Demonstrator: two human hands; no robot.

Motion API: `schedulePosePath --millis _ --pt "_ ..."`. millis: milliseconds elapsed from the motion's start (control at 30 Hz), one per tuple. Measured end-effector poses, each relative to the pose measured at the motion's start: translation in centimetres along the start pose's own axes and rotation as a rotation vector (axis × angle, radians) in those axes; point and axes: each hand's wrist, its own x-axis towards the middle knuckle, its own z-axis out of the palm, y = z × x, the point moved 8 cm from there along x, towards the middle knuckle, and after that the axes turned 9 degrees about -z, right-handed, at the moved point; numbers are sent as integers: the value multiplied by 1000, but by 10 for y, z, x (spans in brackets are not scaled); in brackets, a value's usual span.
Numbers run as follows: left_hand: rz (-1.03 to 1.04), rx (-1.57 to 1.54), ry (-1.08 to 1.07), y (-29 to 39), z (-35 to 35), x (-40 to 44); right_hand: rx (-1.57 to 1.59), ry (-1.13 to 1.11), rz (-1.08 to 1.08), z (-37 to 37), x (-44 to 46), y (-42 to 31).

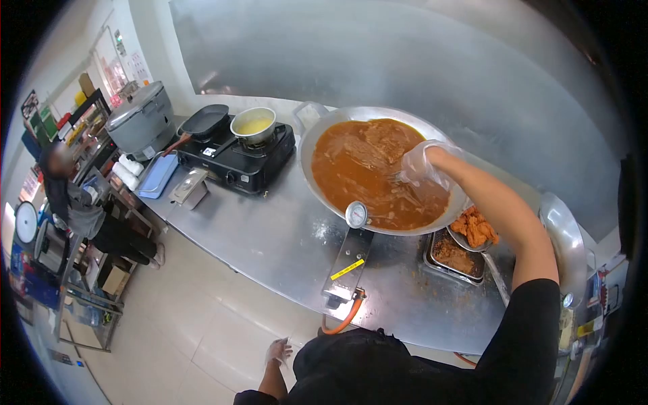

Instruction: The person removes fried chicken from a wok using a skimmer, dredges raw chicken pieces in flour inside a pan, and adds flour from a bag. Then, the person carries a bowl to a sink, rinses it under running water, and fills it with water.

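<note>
Head view, wok: the wide metal wok (306, 162) stands on the steel table (273, 233), in front of the person and toward the far edge; it holds brown liquid (347, 179).
Wok's direction: round, foreshortened to an oval whose longer axis slants from upper left to lower right; its visible loop handle (309, 103) points to the upper left.
Right hand: the gloved right hand (426, 167) reaches in over the wok's right rim, fingers pointing left and down at the liquid; whether they grip anything I cannot tell.
Left hand: the gloved left hand (279, 351) hangs low beside the body over the floor, fingers loosely bent, holding nothing visible.
Dial thermometer: the thermometer (356, 214) sits at the near rim, round face up, its thin stem running rightward over the liquid.
Burner control box: the long box (347, 266) runs from below the near rim toward the person, leaning slightly left; an orange hose (349, 317) leaves its near end.
Ladle: the ladle (497, 278), filled with orange-brown fried pieces (475, 228), lies right of the wok, handle slanting down and right.
Crumb tray: the tray (455, 258) lies just beside the ladle's bowl, brown crumbs inside.
Gas stove: the black stove (236, 177), left of the wok, carries a pot (254, 135) with yellow contents and a dark pan (204, 121).
</note>
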Motion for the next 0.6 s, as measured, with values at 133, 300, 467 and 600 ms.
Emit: schedulePosePath --millis 133,300,467,600 --pt "72 45 -26 28 5 -24 120 13 -93 2 -24 -25" --pt "78 87 8 46 4 -12 158 44 -142 -3 -64 -37" --pt "16 166 84 19 -19 15 223 76 -160 11 -91 -38" --pt "27 226 102 14 -8 8 30 114 -110 20 -111 -37"
